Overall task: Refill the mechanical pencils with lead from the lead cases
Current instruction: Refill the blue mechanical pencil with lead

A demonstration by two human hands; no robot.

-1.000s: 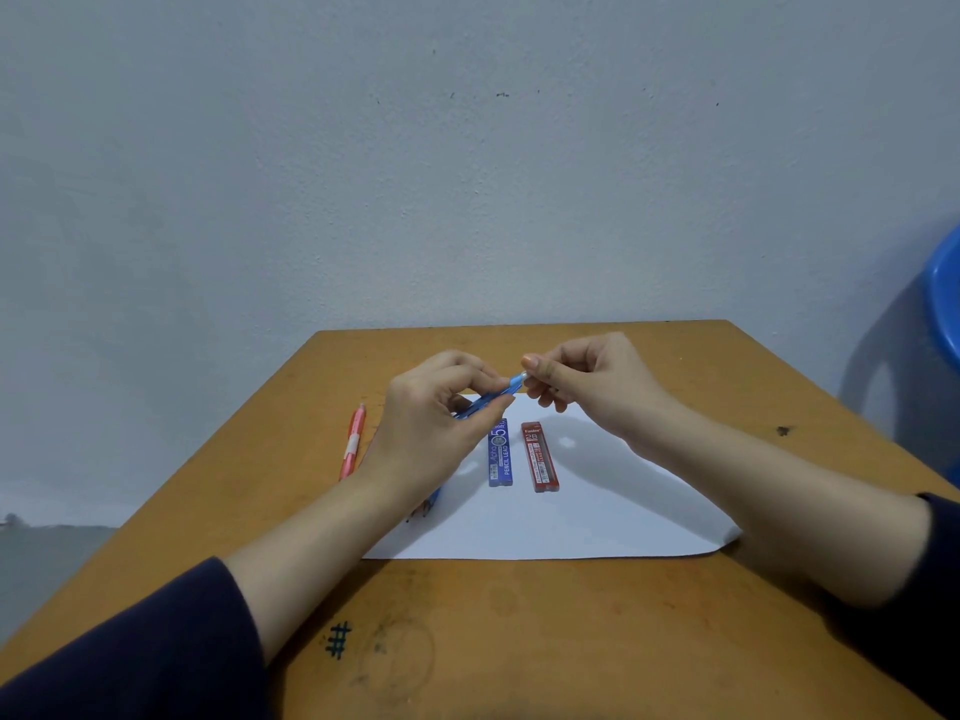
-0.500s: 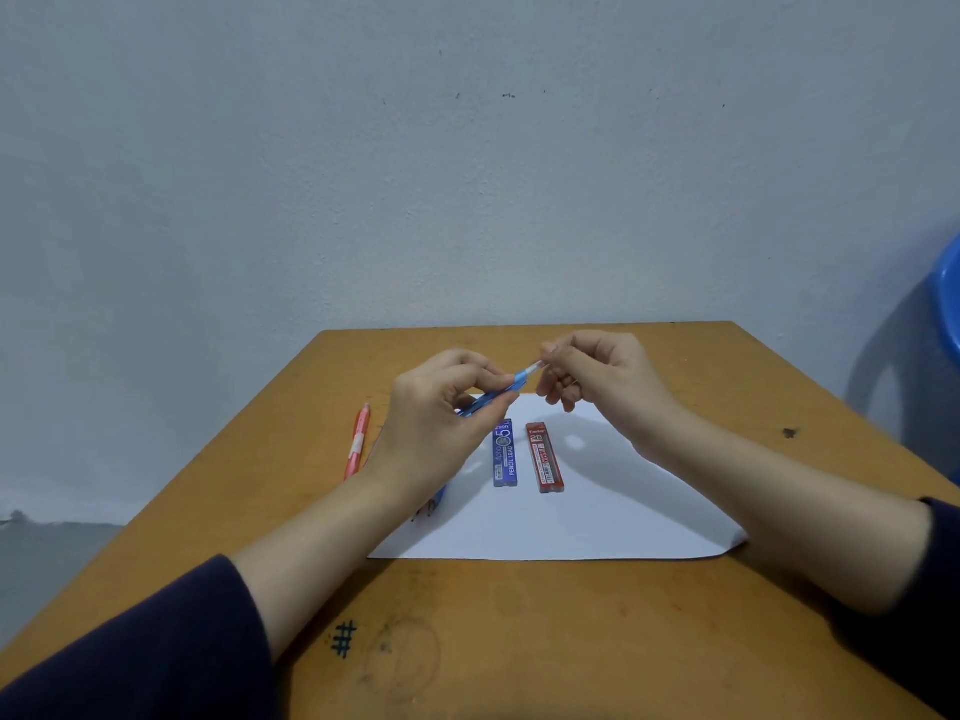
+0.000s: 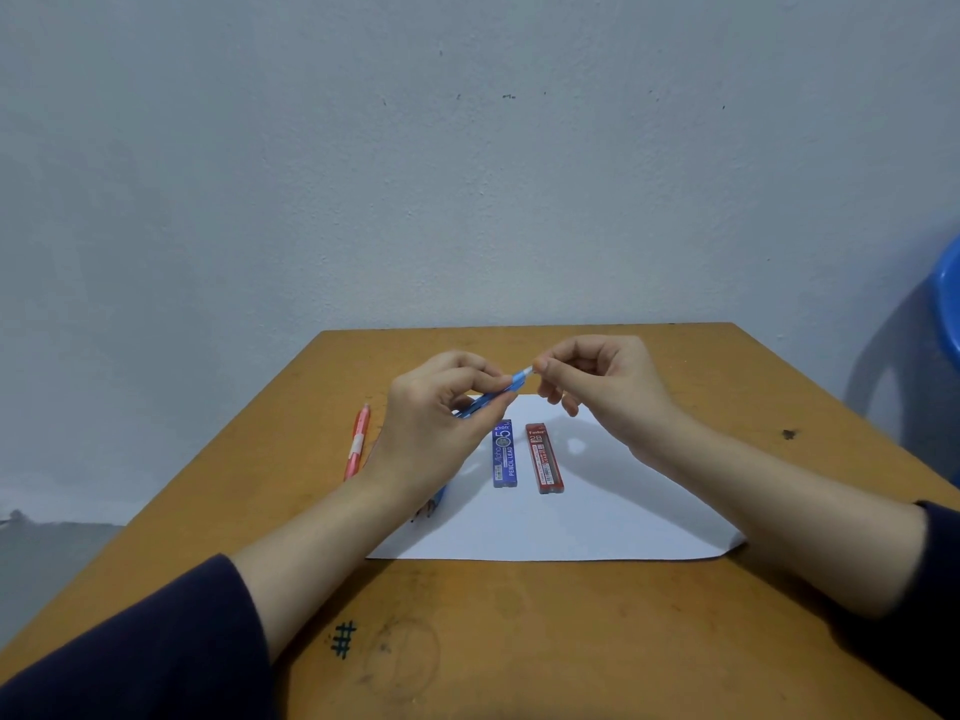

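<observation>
My left hand (image 3: 441, 418) grips a blue mechanical pencil (image 3: 514, 381) by its barrel, held aslant above the paper with its tip low near my left wrist. At the pencil's white upper end, my right hand (image 3: 602, 392) pinches the cap between thumb and forefinger. Below the hands, a blue lead case (image 3: 504, 453) and a red lead case (image 3: 544, 458) lie side by side on a white sheet of paper (image 3: 597, 522). A pink mechanical pencil (image 3: 357, 447) lies on the table left of the sheet.
The wooden table (image 3: 519, 641) has a grey wall right behind its far edge. A blue plastic chair (image 3: 948, 309) stands at the right edge of view. A hash mark is drawn in ink near the table's front.
My right hand has drawn slightly right and up along the pencil's upper end, showing the white end piece. My left hand holds the pencil in nearly the same place.
</observation>
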